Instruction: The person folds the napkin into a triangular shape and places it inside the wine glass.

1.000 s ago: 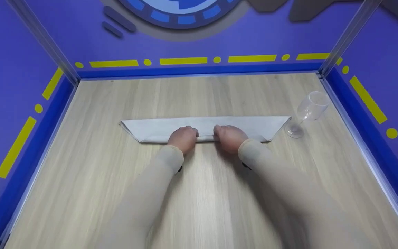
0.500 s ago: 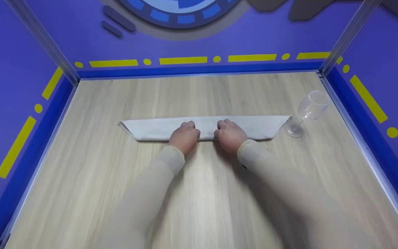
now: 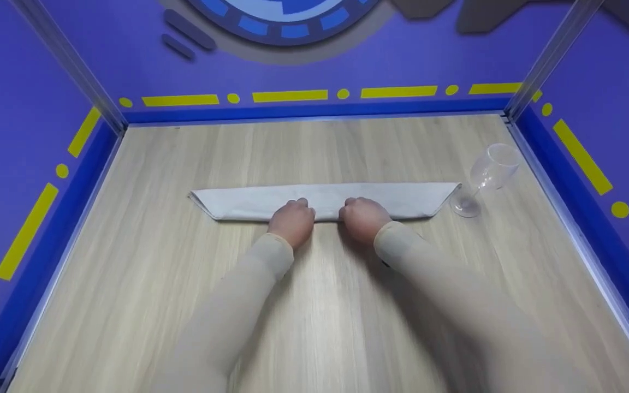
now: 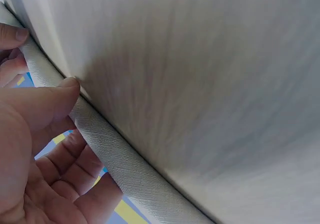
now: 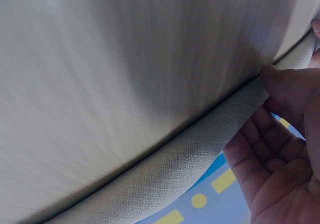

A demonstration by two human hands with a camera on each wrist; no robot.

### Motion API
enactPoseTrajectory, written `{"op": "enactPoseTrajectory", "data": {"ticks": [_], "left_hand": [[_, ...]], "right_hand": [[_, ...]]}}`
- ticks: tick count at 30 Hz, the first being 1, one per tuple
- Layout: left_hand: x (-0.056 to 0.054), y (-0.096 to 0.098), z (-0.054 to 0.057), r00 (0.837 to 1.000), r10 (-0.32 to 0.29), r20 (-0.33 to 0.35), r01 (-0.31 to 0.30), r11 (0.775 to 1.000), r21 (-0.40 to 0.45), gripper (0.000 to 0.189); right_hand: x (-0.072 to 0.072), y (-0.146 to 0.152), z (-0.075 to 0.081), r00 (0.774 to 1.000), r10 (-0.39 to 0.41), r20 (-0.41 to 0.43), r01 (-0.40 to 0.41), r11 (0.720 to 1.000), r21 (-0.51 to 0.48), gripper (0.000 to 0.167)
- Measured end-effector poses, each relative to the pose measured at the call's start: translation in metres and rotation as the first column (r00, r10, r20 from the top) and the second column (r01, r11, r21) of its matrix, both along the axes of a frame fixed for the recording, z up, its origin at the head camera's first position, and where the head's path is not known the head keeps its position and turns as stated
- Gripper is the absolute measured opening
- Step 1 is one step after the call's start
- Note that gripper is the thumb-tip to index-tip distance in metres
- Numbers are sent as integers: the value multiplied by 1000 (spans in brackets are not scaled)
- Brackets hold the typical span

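Observation:
A white cloth napkin, folded into a long strip with slanted ends, lies across the table. My left hand holds its near edge just left of the middle. Close by, my right hand grips the same edge right of the middle. In the left wrist view, the thumb presses the rolled edge low at the tabletop, with curled fingers over the cloth. The right wrist view shows the right thumb likewise against the roll, fingers bent above it.
A clear plastic-looking wine glass stands just right of the napkin's right end. The wood-grain table is bordered by blue-purple panels with yellow marks at the back and both sides.
The napkin's near edge has shifted slightly away from me, narrowing the strip. My fingers reached forward over the cloth half a second ago and have since curled back. The glass stays put.

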State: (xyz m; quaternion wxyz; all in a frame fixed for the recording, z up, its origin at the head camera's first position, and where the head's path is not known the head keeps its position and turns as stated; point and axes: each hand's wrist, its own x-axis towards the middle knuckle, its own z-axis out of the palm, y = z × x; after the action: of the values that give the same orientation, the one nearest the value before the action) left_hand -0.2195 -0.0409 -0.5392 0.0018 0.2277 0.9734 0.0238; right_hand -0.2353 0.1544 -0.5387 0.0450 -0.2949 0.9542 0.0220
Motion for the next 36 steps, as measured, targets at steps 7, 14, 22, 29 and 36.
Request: {"op": "enactPoseTrajectory", "data": {"ticks": [7,14,22,29,36], "left_hand": [[-2,-1,1,1000,-9,23,9,1000,-4,25],[-4,-1,2,999,12,52,-11,1000,-27,24],[-7,-1,1,998,53,42,-54,999,7,23],[-15,-7,-1,987,76,138,-91,990,104,22],[-17,-10,0,987,39,159,-71,977,200,19]], "right_hand": [[0,1,0,1000,2,-20,-3,999,-34,17],[0,1,-2,998,-15,-55,12,999,-47,15],[-2,2,-1,1000,-10,-20,9,998,-64,12],[-11,2,5,989,-70,131,80,994,-74,9],[-17,6,6,984,-107,140,127,982,-137,13]]}}
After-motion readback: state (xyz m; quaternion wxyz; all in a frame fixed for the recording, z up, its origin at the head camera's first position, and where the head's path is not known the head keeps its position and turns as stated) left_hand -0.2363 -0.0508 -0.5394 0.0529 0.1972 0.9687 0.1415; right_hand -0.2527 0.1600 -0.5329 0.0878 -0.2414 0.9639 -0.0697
